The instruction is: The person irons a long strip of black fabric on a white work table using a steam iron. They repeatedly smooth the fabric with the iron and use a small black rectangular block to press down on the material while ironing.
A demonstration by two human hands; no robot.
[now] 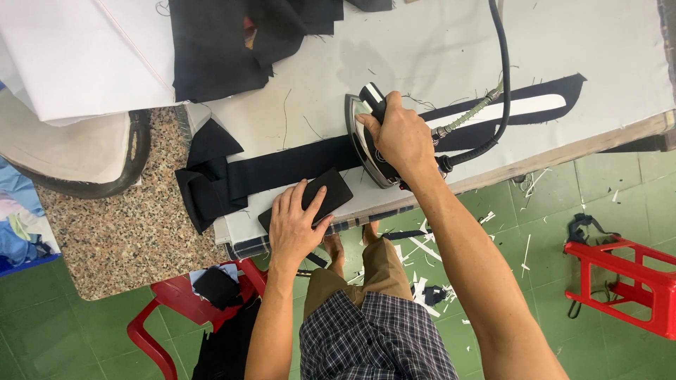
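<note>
A long black fabric strip [282, 169] lay across the white tabletop [436, 63], its left end folded and hanging over the edge. The left hand [296, 222] lay flat and open, fingers spread, pressing a small black fabric piece [331, 190] onto the tabletop just below the strip. Immediately to the right, the right hand [401, 137] was closed around the handle of a steam iron [366, 137], which sat on the strip with its soleplate edge turned toward the left hand. From the iron's rear a black hose [503, 77] ran upward. Further right, the strip's end showed a white lining [524, 109]. A red plastic stool [627, 281] stood on the green floor at far right.
</note>
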